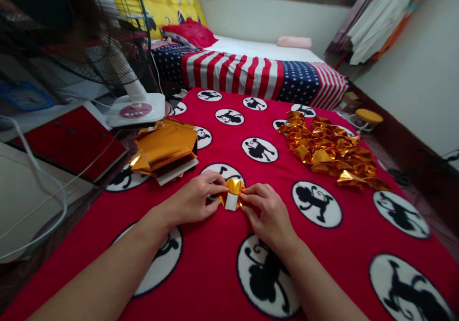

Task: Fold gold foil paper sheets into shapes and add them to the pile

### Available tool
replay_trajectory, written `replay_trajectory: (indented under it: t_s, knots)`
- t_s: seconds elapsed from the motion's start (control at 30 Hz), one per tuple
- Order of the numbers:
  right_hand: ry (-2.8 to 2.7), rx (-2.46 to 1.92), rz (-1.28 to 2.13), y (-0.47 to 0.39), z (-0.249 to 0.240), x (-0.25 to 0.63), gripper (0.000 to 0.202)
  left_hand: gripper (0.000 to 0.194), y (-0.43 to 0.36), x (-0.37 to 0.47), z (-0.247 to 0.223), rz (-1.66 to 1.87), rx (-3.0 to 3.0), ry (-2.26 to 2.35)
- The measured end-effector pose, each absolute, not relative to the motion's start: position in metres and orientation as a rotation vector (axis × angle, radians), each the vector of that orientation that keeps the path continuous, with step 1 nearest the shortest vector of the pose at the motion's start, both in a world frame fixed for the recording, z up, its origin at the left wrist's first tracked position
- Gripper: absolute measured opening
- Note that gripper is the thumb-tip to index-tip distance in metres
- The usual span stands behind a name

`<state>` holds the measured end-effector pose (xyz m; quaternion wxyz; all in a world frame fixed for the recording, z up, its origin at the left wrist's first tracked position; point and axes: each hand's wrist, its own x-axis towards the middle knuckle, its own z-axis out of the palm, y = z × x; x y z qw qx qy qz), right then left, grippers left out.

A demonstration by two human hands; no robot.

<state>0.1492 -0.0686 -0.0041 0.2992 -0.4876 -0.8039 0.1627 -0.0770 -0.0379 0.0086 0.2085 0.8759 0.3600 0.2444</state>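
Observation:
Between my hands, low over the red cloth, is a small folded piece of gold foil paper with a whitish patch on its near side. The fingertips of my left hand pinch its left edge. At the right edge, my right hand grips it between thumb and fingers. To the left lies a stack of flat gold foil sheets with pale undersides showing. A heap of folded, crinkled gold foil pieces sits to the right.
A white fan base stands behind the stack, its wire cage above. At the left is a dark red board beside a white cable. Beyond the cloth is a bed with a striped, starred cover. A yellow stool stands far right.

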Motion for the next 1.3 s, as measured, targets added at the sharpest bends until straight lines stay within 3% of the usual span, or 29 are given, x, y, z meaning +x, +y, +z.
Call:
replay_trajectory:
  t_s: [0.8,1.3]
  knots:
    - [-2.246,-1.311,0.358,-0.068,0.0,0.15,0.012,0.021,-0.032,-0.088,0.004,0.669,2.528,0.888]
    - [-2.63,-1.182,-0.115,-0.065,0.002,0.151,0.014,0.021,-0.038,-0.078,0.007,0.725,2.683,0.892]
